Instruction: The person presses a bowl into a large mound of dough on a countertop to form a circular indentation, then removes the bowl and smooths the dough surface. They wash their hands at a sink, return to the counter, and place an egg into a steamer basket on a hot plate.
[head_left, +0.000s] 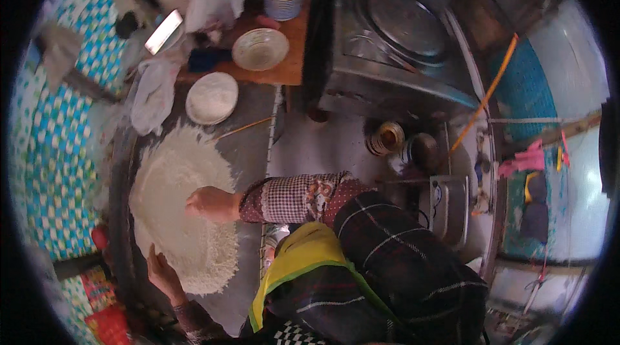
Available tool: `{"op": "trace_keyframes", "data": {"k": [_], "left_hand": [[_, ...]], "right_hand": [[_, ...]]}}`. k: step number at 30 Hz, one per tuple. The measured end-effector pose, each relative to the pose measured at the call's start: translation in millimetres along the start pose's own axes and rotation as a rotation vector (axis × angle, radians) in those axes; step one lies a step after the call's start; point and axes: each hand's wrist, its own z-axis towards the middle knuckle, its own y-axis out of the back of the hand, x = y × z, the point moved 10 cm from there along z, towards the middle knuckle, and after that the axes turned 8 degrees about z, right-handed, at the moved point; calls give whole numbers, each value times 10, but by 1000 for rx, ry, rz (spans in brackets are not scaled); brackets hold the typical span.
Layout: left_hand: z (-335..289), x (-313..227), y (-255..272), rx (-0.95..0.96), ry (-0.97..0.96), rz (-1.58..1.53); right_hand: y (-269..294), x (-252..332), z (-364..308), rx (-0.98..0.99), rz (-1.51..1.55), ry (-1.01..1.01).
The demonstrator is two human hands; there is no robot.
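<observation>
A wide, pale spread of what looks like flour (174, 171) covers much of the dark work board, rough at its edges and smoother in the middle. Over its middle is my right hand (214, 204), fingers curled inward. Whatever may be in them is hidden. My left hand (163, 275) rests by the near left edge of the spread, fingers stretched out and nothing visible in them. At the far end of the spread stands a bowl of white powder (212, 98). Beside it, a thin wooden stick (244, 127) lies across the board.
A wooden table (296, 48) beyond the board holds a wide bowl (260, 49) and stacked bowls (283, 0). Left of these lies a clear plastic bag (152, 103). A stove with a large round lid (405, 25) stands far right, tins (386, 138) on the floor before it.
</observation>
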Motion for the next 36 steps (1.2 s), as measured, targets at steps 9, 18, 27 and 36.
{"op": "trace_keyframes", "data": {"k": [9,18,27,36], "left_hand": [[-195,-2197,-472,59,-288,-212],[-1752,-5584,-1298,559,-1116,-387],[-2933,-7436,-1625,834,-1723,-245],[-4826,-8605,-2093,417,-2680,-207]], "right_hand": [[1633,-206,-1881,-347,157,-236],[3004,-344,-6215,-880,103,-726],[2304,2375,-11429,-1841,-1441,-1810],[1734,2306,-12295,-1824,-965,-1984]]}}
